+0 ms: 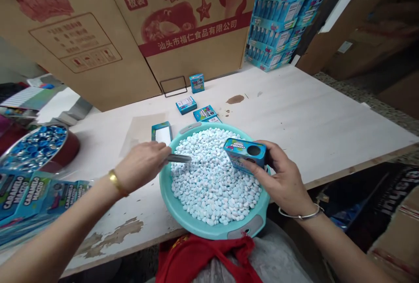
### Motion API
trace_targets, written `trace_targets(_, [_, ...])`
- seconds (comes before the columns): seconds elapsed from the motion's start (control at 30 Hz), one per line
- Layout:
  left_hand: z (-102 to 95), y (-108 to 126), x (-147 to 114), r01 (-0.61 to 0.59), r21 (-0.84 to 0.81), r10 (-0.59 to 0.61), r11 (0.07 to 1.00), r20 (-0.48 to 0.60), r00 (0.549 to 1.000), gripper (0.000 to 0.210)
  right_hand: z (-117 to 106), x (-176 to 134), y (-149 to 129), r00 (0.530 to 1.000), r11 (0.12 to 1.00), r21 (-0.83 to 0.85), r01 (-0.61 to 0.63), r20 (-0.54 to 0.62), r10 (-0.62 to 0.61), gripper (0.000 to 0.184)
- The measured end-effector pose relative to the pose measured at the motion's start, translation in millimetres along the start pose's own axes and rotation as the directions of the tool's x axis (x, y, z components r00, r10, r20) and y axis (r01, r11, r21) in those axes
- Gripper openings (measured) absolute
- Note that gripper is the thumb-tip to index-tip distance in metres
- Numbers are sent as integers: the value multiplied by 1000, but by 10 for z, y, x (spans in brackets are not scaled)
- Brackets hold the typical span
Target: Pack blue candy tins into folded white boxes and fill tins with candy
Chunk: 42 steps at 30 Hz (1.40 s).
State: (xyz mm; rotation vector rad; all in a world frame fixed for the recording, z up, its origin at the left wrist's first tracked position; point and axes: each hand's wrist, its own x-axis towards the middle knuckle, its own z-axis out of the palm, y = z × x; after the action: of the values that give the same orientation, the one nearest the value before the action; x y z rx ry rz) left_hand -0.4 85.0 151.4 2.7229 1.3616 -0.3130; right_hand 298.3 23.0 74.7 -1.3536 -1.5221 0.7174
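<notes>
A turquoise basin [166, 200] is filled with small white and pale blue candies [212, 187]. My left hand [144, 163] is closed round a metal scoop [179, 158], whose end reaches over the candies at the basin's left side. Over the basin's right side, my right hand [281, 178] grips a small blue candy box [240, 152] between thumb and fingers. The box is tilted, and a dark round opening shows on its upper face. Beyond the rim lie a blue box tray [161, 132] with a white inside and several small blue boxes [186, 105].
Large cardboard cartons [196, 56] stand along the back of the white table [310, 121]. Stacked blue display packs [275, 21] rise at the back right. On the left are a red tub [70, 148] of blue wrapped pieces and flat printed packaging [29, 200].
</notes>
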Motion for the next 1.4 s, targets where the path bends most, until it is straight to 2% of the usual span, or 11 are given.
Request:
trace_targets(0.1, [550,138,147,15,-105,-3,994,109,994,11,18,-10,117,992,977,175,-118,-29,125,38])
trace_targets(0.2, [871,475,363,-8,-238,32,971,95,995,12,73,-23,198,982,942,287,-175,-22,189,38])
trace_targets(0.3, [967,680,506,-43,-341,74,939,78,994,17,113,-31,219,975,924,329,-193,-38,218,37])
trace_targets(0.43, [921,583,461,-30,-496,73,868,67,995,16,115,-27,209,973,918,350,-189,-57,222,36])
trace_targets(0.57, [729,351,270,-88,-550,87,831,-28,996,17,61,-10,196,984,951,286,-115,-101,149,37])
trace_targets(0.67, [459,230,147,-144,-532,99,834,-113,989,19,9,7,160,995,996,81,-32,-94,40,37])
trace_targets(0.83, [-95,191,83,-195,-422,138,886,-161,977,21,21,13,38,976,956,-200,216,41,-212,36])
trace_targets(0.93, [-379,262,123,-224,-306,189,925,-137,972,23,89,7,-28,940,908,-246,340,123,-319,40])
trace_targets(1.0, [-543,331,160,-238,-208,221,949,-103,970,23,136,5,-54,925,892,-249,378,142,-353,42])
trace_targets(1.2, [-941,575,266,-223,68,222,972,31,975,14,226,4,-66,925,905,-209,372,162,-343,44])
trace_targets(1.4, [-1126,887,306,-262,149,253,953,81,964,21,263,-3,-72,935,920,-183,348,140,-326,40])
